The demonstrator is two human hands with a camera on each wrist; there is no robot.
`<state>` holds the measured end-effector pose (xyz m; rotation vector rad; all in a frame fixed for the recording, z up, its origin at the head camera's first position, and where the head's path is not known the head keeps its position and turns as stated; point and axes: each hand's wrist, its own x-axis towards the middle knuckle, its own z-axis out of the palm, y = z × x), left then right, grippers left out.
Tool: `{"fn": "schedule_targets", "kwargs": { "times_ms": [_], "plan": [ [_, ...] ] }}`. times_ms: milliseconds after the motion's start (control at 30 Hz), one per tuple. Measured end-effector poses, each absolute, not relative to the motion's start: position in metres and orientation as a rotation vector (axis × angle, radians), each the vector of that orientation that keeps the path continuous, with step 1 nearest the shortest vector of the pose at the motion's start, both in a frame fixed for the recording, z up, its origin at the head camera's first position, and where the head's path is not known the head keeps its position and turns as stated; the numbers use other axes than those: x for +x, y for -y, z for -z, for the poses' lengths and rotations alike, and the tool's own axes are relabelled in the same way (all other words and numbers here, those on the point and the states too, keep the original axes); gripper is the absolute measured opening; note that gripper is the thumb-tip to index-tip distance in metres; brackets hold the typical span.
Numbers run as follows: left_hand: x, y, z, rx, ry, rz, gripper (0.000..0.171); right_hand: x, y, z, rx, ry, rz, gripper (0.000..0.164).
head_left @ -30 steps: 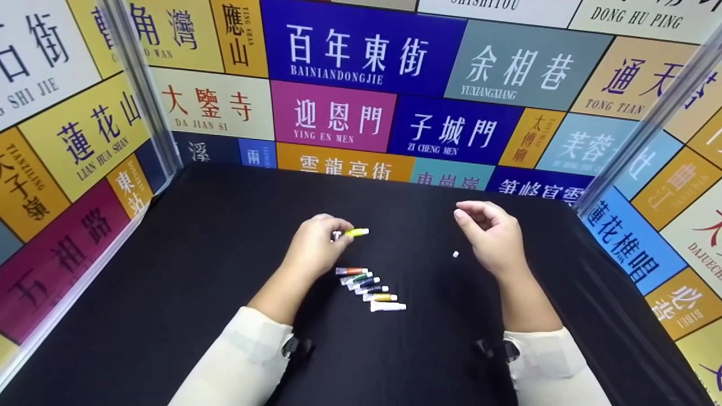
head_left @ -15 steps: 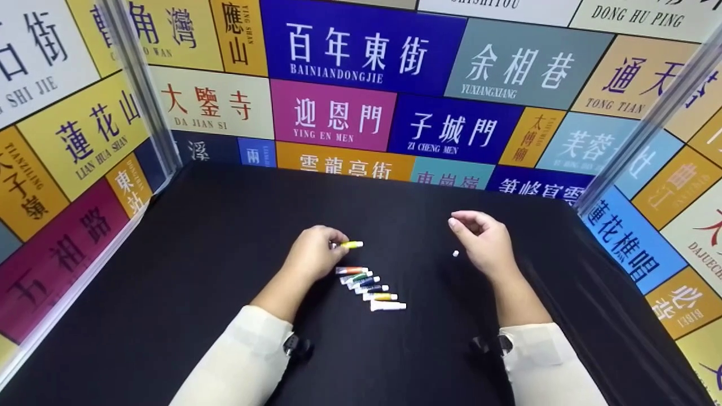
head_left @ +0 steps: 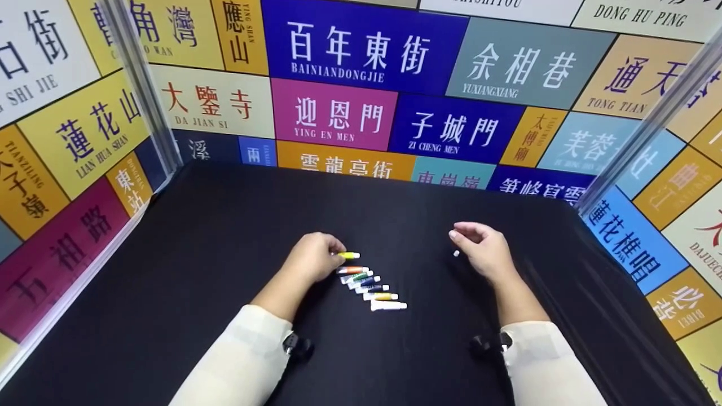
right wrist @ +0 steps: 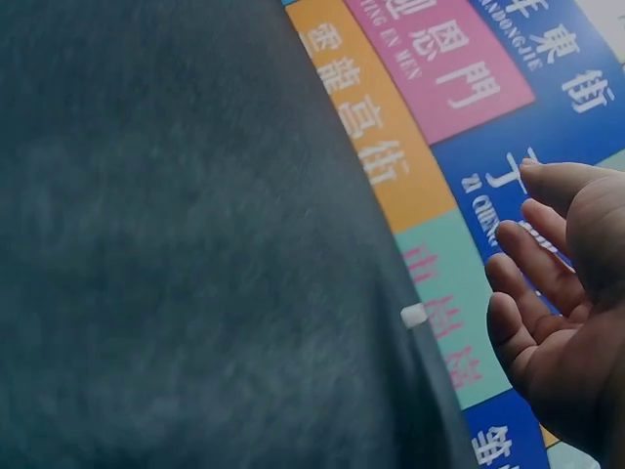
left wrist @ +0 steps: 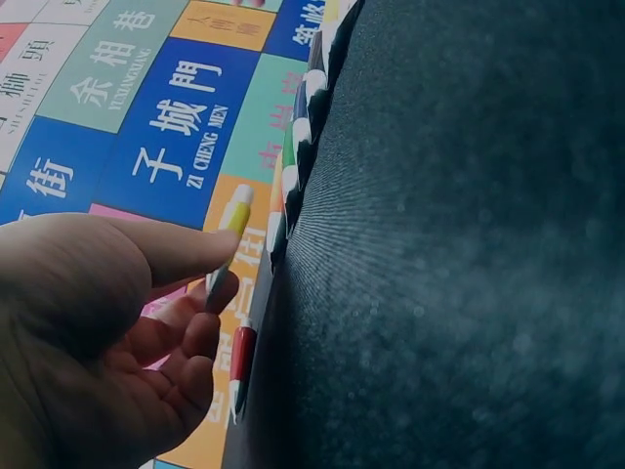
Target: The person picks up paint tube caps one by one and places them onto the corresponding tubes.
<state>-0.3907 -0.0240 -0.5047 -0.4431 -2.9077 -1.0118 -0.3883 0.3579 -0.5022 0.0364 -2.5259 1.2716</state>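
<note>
My left hand [head_left: 318,256] pinches a yellow paint tube [head_left: 350,255] by its lower end, its white cap pointing right. In the left wrist view, thumb and fingertips hold that tube above the cloth. Just in front of it lies a slanting row of small paint tubes: an orange one [head_left: 353,270], a green one [head_left: 358,277], dark ones [head_left: 369,288], an amber one [head_left: 381,296] and a white one [head_left: 389,305]. A red tube [left wrist: 241,357] lies below the left hand's fingers. My right hand [head_left: 482,248] hovers with loosely bent fingers, holding nothing, beside a small white piece [head_left: 456,254].
Black cloth [head_left: 225,225] covers the table. A wall [head_left: 338,118] of colourful lettered panels stands along the back, with more panels on both sides. Metal posts [head_left: 149,90] mark the back corners. Folds [head_left: 569,282] run through the cloth at right.
My left hand has come down and nearer with the yellow tube, towards the row. The right hand has also drawn a little nearer, towards the small white piece. The tubes in the row stay put.
</note>
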Motion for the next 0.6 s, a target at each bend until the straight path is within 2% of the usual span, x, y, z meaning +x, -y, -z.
{"fn": "schedule_targets", "kwargs": {
  "times_ms": [433,600],
  "plan": [
    [-0.389,0.024,0.506,-0.458,3.011,0.929,0.020,-0.394,-0.375,0.520,-0.027,2.665,-1.278,0.045],
    [-0.389,0.023,0.507,-0.448,3.041,0.961,0.017,-0.394,-0.382,0.523,-0.028,2.756,-1.174,0.044]
  ]
}}
